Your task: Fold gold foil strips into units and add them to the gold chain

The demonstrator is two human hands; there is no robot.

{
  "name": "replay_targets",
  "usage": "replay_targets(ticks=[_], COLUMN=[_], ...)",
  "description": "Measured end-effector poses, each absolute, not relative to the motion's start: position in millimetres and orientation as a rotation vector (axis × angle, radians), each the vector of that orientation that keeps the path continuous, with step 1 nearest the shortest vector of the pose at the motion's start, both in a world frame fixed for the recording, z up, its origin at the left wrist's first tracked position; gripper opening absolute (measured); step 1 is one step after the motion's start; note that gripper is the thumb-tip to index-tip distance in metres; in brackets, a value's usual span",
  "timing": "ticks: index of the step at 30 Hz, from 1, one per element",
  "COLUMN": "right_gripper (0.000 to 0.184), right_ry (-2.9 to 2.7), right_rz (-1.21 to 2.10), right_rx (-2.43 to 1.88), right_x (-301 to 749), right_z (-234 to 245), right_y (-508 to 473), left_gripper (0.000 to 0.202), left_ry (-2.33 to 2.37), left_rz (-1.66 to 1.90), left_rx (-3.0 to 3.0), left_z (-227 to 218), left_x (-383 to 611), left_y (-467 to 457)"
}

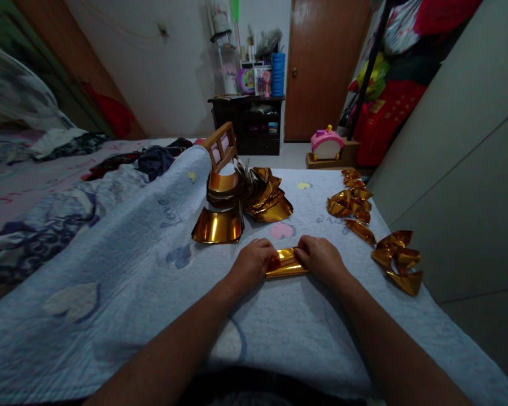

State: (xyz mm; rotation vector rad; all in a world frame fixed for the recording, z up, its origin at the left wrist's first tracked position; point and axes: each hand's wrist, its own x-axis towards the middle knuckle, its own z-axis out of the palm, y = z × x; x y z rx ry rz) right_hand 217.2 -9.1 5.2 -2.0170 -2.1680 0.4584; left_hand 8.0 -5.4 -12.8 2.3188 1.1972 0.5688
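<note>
A folded sheet of gold foil paper [286, 263] lies on the light blue quilt [122, 270] right in front of me. My left hand [254, 260] presses its left end with curled fingers. My right hand [320, 256] pinches its right end. Both hands are closed on the paper, which lies flat between them. Just behind it, to the left, is a stack of curved gold foil sheets [241, 203].
Folded gold foil pieces [352, 202] lie at the right, with more [400, 260] near the bed's right edge beside a grey wall. A wooden frame [220, 146] stands behind the stack. Clothes and bedding lie at left. A dark shelf, a pink toy and a door stand beyond.
</note>
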Motion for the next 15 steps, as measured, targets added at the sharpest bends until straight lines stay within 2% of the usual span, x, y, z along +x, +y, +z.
replay_targets(ticks=[7, 12, 15], right_gripper=[0.015, 0.017, 0.021], right_ry=[-2.116, -2.060, -2.055], right_rz=[0.469, 0.449, 0.418], right_rx=[-2.059, -2.101, -2.103], right_x=[218, 218, 218], right_z=[4, 3, 4], right_y=[-9, -9, -10], left_gripper=[0.030, 0.012, 0.013], left_ry=[1.126, 1.244, 1.262], left_rz=[0.519, 0.484, 0.465], left_rx=[2.346, 2.388, 2.405], left_z=[1, -2, -5], left_x=[8, 13, 13], left_y=[-12, -19, -21])
